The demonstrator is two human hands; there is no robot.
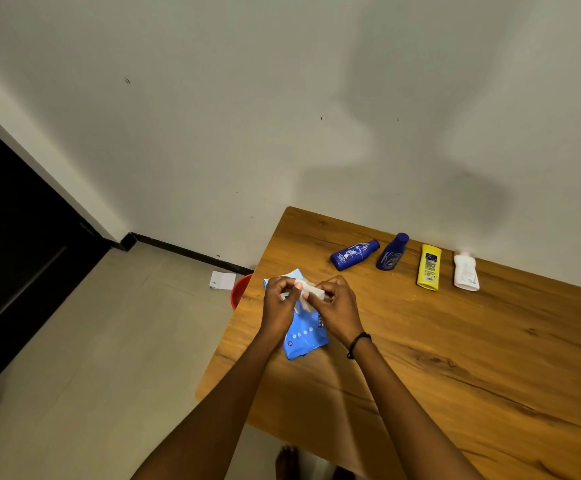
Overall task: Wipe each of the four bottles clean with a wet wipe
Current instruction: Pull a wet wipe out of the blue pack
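Both hands work together above the blue wipe pack (304, 332), which lies flat near the left edge of the wooden table (455, 358). In the head view, the left hand (280, 304) and the right hand (339, 308) each pinch one side of a white wet wipe (308, 292) between thumb and fingertips, holding it just over the upper end of the pack. Whether the wipe is fully free of the pack opening cannot be told; the hands cover that area.

Handling, as a judgement: the wipe is thin, limp and damp. It will cling to itself and tear if pulled hard, so grip it at opposite edges and spread it flat before use. The pack is soft and light and will probably slide or lift unless held down.

Four bottles lie on their sides in a row along the far edge of the table, well apart from the hands: a dark blue bottle (354, 254), a second blue bottle (392, 252), a yellow bottle (429, 267) and a white bottle (466, 271). None appears to touch its neighbour. They look like light, smooth plastic and may turn slippery when wetted. Take each around the mid-body with one hand and wipe with the other; the rounded ones may roll if pressed against the table.

A red bucket (239, 292) stands on the floor, partly hidden beside the left edge.
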